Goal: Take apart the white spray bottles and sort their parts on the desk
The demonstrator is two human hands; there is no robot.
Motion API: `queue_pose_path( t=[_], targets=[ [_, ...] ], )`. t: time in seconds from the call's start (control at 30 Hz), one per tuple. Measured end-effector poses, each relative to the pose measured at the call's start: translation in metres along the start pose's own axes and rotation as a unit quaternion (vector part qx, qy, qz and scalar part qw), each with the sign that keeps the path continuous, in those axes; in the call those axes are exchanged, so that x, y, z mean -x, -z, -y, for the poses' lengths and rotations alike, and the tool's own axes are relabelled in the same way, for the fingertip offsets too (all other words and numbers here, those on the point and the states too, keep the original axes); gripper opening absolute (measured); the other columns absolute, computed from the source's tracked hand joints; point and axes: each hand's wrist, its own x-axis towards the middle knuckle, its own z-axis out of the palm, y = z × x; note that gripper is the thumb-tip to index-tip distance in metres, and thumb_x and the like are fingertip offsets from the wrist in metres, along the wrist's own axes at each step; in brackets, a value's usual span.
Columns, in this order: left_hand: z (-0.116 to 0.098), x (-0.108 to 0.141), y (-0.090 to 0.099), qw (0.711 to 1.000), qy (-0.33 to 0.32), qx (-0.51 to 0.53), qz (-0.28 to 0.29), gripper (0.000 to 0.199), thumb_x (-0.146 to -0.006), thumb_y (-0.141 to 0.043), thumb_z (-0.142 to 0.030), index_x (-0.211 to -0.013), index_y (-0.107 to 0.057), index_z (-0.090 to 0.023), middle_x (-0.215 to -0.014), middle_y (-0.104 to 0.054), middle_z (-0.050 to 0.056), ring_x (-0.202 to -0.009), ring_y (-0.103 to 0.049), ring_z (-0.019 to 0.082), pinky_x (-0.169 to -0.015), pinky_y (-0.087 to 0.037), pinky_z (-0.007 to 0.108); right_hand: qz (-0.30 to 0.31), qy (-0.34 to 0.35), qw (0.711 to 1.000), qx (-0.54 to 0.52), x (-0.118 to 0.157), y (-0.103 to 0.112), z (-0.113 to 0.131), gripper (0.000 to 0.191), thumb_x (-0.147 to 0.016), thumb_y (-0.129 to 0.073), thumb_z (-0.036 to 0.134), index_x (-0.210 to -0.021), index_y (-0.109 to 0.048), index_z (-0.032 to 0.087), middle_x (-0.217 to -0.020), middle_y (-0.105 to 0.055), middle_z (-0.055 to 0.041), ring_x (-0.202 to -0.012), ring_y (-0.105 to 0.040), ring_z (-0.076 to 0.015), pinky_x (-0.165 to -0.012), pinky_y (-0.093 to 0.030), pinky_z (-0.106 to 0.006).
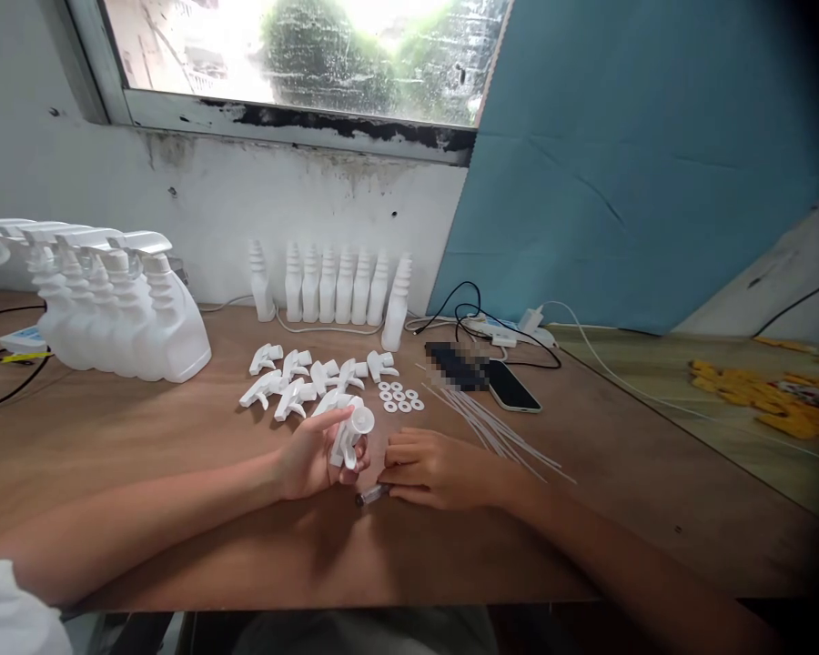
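Note:
My left hand is closed around a white trigger spray head, its round collar turned up toward me. Just right of it, my right hand has its fingers curled together, pinching a small clear cylinder with a dark end low over the table. What kind of thing the cylinder is, I cannot make out. Behind my left hand lie several more white trigger spray heads. White ring washers form a small group beyond my right hand. Thin white dip tubes fan out behind my right wrist.
Large white spray bottles with heads on stand in a row at left. Smaller white bottles line the wall, one standing forward. A phone, a power strip and cables lie at right. Yellow pieces lie far right.

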Motion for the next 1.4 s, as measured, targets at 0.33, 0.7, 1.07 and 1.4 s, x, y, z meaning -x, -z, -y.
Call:
queue_pose_path(
  t=[0.33, 0.7, 1.07, 1.4],
  targets=[
    [0.002, 0.000, -0.001, 0.999, -0.012, -0.035, 0.019, 0.033, -0.084, -0.049, -0.038, -0.068, -0.056, -0.011, -0.058, -0.051, 0.006, -0.052, -0.052, 0.015, -0.039, -0.033, 0.021, -0.331, -0.084, 0.902, -0.265, 0.005, 0.039, 0.009, 0.022, -0.082, -0.051, 0.003, -0.098, -0.051, 0.019, -0.095, -0.060, -0.0061, -0.076, -0.065, -0.0138, -0.067, -0.056, -0.031],
    [0.006, 0.001, -0.002, 0.998, -0.013, -0.060, 0.011, 0.031, -0.083, -0.050, -0.039, -0.070, -0.056, -0.011, -0.057, -0.052, 0.005, -0.048, -0.051, 0.015, -0.035, -0.035, 0.021, -0.328, -0.054, 0.933, -0.135, -0.004, 0.034, 0.018, 0.022, -0.078, -0.058, 0.003, -0.094, -0.052, 0.017, -0.087, -0.064, -0.0066, -0.075, -0.066, -0.0125, -0.066, -0.057, -0.024],
    [0.007, -0.001, -0.007, 0.997, -0.022, -0.073, -0.015, 0.024, -0.082, -0.059, -0.038, -0.081, -0.052, -0.015, -0.063, -0.053, 0.001, -0.052, -0.055, 0.014, -0.033, -0.039, 0.019, -0.215, 0.159, 0.958, 0.104, -0.003, 0.019, 0.019, 0.013, -0.080, -0.056, 0.008, -0.077, -0.048, 0.018, -0.082, -0.063, -0.0061, -0.076, -0.062, -0.0151, -0.064, -0.056, -0.030],
    [0.008, -0.001, -0.007, 0.998, -0.008, -0.070, -0.003, 0.024, -0.082, -0.058, -0.038, -0.081, -0.053, -0.015, -0.060, -0.054, 0.002, -0.051, -0.055, 0.015, -0.033, -0.039, 0.019, -0.161, 0.090, 0.983, -0.003, 0.004, 0.017, 0.013, 0.012, -0.083, -0.058, 0.018, -0.075, -0.052, 0.025, -0.081, -0.065, -0.0032, -0.076, -0.063, -0.0166, -0.066, -0.058, -0.036]
  ],
)
